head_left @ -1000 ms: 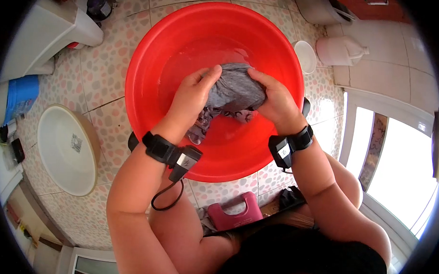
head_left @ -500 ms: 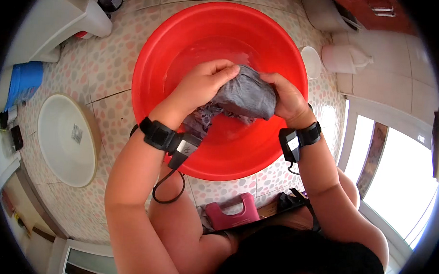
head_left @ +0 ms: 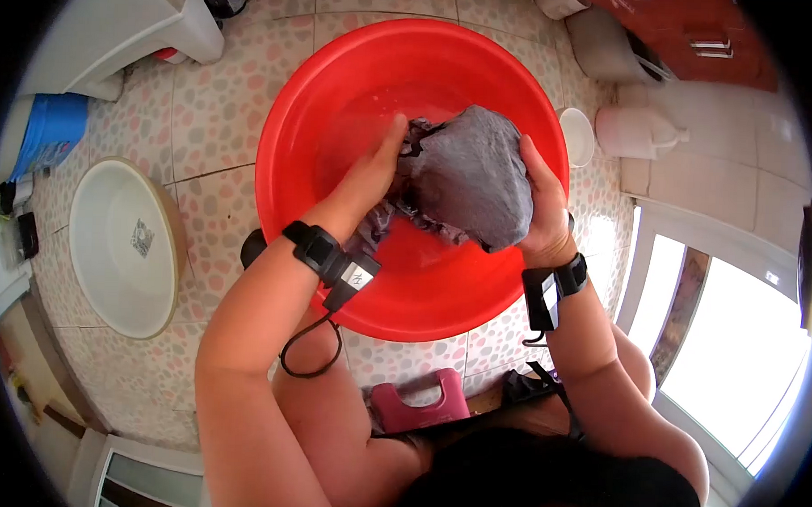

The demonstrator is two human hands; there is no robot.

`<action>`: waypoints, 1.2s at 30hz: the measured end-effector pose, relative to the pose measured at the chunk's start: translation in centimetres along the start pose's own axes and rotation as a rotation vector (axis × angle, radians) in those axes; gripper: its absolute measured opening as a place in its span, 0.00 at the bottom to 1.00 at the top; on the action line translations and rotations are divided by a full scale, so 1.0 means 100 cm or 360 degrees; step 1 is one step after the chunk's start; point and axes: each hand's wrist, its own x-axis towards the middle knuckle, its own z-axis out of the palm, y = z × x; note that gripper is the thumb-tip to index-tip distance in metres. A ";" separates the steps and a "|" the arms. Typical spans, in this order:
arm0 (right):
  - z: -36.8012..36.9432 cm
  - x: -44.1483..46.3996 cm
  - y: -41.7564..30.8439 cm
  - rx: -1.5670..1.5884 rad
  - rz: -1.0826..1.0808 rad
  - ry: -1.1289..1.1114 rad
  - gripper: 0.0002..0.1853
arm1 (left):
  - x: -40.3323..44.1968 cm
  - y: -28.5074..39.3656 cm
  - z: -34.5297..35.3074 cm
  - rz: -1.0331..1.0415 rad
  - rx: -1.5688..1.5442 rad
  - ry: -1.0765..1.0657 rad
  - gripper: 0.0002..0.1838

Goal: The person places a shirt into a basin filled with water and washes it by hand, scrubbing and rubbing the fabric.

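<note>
A wet-looking grey cloth (head_left: pixel 476 175), bunched and rounded on top, is held up over the large red basin (head_left: pixel 295 98). My left hand (head_left: pixel 373 176) grips its left side, near dark crumpled folds; most of those fingers are hidden by the fabric. On the other side, my right hand (head_left: pixel 543 209) holds the cloth with the thumb in front and the fingers mostly behind it. Part of the cloth hangs down toward the water in the basin. The cloth's exact kind cannot be made out.
A pale round basin (head_left: pixel 120 243) stands on the tiled floor to the left, near a blue bucket (head_left: pixel 52 138). Right of the red basin are a small white bowl (head_left: pixel 576 137) and a whitish jug (head_left: pixel 634 132). A pink plastic stool (head_left: pixel 419 404) is close to my legs.
The cloth has been spread wider and fuller between my hands. My left hand has moved off its top edge to its left side, and my right hand has shifted slightly lower.
</note>
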 end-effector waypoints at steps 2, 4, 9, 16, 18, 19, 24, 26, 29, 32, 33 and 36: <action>0.005 -0.003 0.000 0.0062 -0.0046 -0.0077 0.25 | -0.001 -0.003 0.002 -0.0255 -0.0245 -0.0138 0.37; 0.009 -0.006 -0.001 0.0063 -0.0094 -0.0054 0.25 | 0.001 -0.010 0.001 -0.0118 -0.0165 -0.0130 0.31; 0.027 -0.016 -0.002 0.0004 -0.0283 0.0071 0.25 | -0.004 -0.002 0.004 0.0669 0.0048 0.0681 0.19; 0.055 -0.035 0.004 -0.0122 -0.0557 -0.0191 0.27 | -0.028 -0.001 0.000 0.0288 0.0068 -0.0002 0.11; 0.058 -0.039 0.005 -0.0269 -0.0738 -0.0265 0.28 | -0.031 -0.003 0.005 0.0722 0.0380 0.0056 0.12; 0.059 -0.039 0.004 -0.0277 -0.0740 -0.0271 0.28 | -0.032 -0.002 0.008 0.1138 0.0694 0.0118 0.13; 0.058 -0.033 0.006 -0.0421 -0.0741 -0.0300 0.27 | -0.043 0.008 0.008 0.0674 0.0422 -0.0207 0.34; 0.055 -0.027 0.006 -0.0498 -0.0742 -0.0149 0.27 | -0.043 0.005 0.006 0.0334 0.0318 -0.0464 0.38; 0.049 -0.020 0.010 -0.0570 -0.0632 -0.0073 0.28 | -0.041 0.001 0.014 -0.0450 -0.0310 -0.1016 0.43; 0.039 -0.017 0.018 -0.0331 -0.0387 -0.0247 0.29 | -0.038 0.004 0.033 -0.0647 -0.1043 -0.1337 0.47; 0.037 -0.018 0.022 -0.0329 -0.0382 -0.0241 0.29 | -0.037 0.008 0.039 -0.0542 -0.1448 -0.1100 0.45; 0.031 -0.019 0.030 -0.0640 -0.0624 0.0110 0.24 | -0.019 0.012 0.041 -0.0222 -0.1747 -0.0666 0.39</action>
